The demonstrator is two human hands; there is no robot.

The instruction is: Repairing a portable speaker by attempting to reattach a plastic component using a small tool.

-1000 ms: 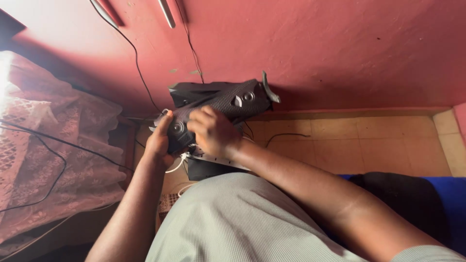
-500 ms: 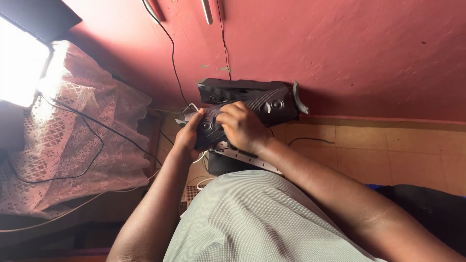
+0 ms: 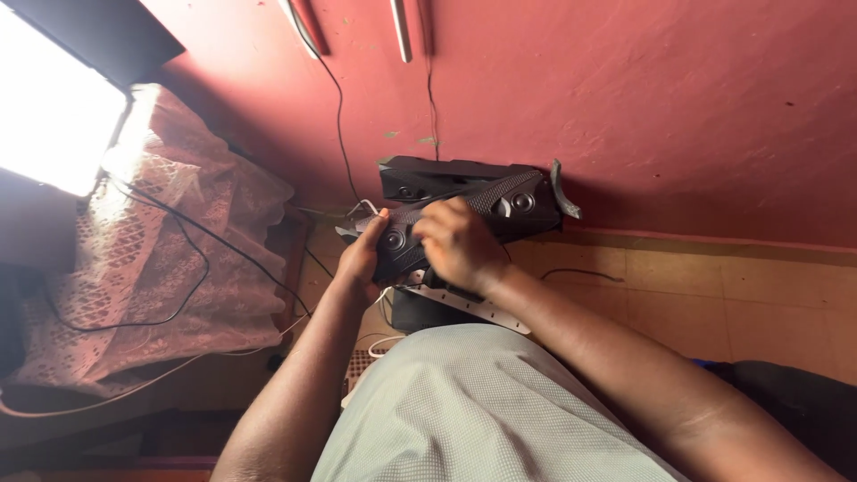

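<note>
A long black speaker unit [image 3: 486, 207] with round knobs lies tilted in front of me, over a second black box [image 3: 420, 178] that stands against the red wall. My left hand [image 3: 361, 254] grips the speaker's left end from the side. My right hand [image 3: 455, 243] is curled over the speaker's front near the knobs, holding it. Both forearms reach forward over my grey-clad lap [image 3: 482, 411].
A white power strip [image 3: 469, 303] lies on the tiled floor below the speaker. A table under a lace cloth [image 3: 170, 268] with black cables stands at the left. Cables run down the red wall [image 3: 669, 107]. A dark garment [image 3: 794, 402] lies at the right.
The view has shifted down and left, so the speaker and hands now sit further right and lower. Both hands stay on the speaker, the right one further left on its front.
</note>
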